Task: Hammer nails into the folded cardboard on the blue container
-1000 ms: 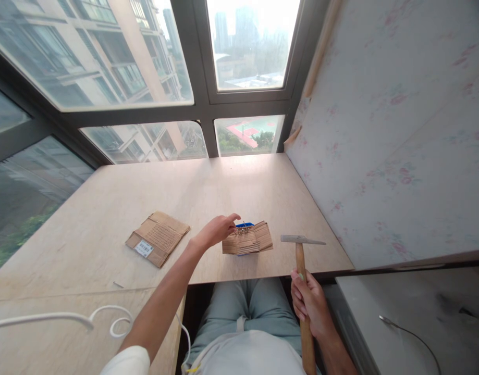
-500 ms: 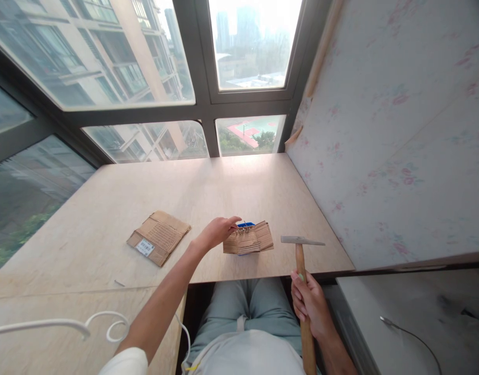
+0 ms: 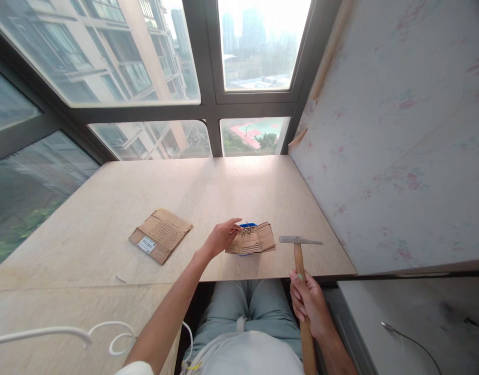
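My right hand [image 3: 308, 301] is closed around the wooden handle of a hammer [image 3: 299, 249], whose steel head is raised just above the near edge of the plywood table [image 3: 208, 192]. My left hand [image 3: 222, 236] reaches across to a small stack of cardboard pieces [image 3: 253, 239] that lies over a blue box; thin nails stick up at the stack's top. Its fingertips are at the stack's left top edge, pinched together near the nails. Whether a nail is between them is too small to see.
A flat piece of cardboard [image 3: 161, 234] with a barcode label lies to the left. A loose nail [image 3: 120, 279] rests near the board seam. A white cable [image 3: 86, 336] loops at the lower left. Windows stand behind the table and a patterned wall [image 3: 395, 130] on the right.
My left hand has drawn slightly nearer and its fingers have curled down onto the stack's top edge. The hammer and right hand have hardly moved.
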`<state>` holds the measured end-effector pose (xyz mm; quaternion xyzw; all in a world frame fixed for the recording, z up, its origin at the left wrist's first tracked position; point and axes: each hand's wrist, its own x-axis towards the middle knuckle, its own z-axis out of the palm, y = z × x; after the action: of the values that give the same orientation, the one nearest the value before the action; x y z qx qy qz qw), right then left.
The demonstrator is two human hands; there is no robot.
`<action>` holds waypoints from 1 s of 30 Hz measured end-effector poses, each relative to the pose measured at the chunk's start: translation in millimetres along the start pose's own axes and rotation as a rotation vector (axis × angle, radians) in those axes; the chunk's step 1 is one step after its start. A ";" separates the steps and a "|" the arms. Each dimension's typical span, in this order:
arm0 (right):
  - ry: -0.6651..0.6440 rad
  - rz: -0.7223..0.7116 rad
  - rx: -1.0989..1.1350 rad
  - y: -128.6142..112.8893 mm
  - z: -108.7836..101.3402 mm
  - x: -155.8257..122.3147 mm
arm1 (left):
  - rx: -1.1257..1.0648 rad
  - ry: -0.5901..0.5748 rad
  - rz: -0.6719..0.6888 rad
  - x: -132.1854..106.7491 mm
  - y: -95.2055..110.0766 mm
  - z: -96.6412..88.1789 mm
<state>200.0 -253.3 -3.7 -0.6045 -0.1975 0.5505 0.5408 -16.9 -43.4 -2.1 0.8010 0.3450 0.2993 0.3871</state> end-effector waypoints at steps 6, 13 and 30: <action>-0.074 -0.029 -0.156 -27.2 3.2 4.3 | -0.078 0.108 0.004 -5.2 -9.9 7.8; -0.292 -0.111 -0.526 -61.0 24.5 19.6 | -0.083 0.140 -0.002 -5.6 -12.6 11.6; -0.401 -0.414 -1.163 -92.6 63.0 64.4 | -0.124 0.205 -0.064 -11.7 -15.6 19.2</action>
<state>198.0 -140.9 60.0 -0.6334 -0.6731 0.3402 0.1730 -14.4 -53.4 -27.5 0.7290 0.3891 0.3880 0.4081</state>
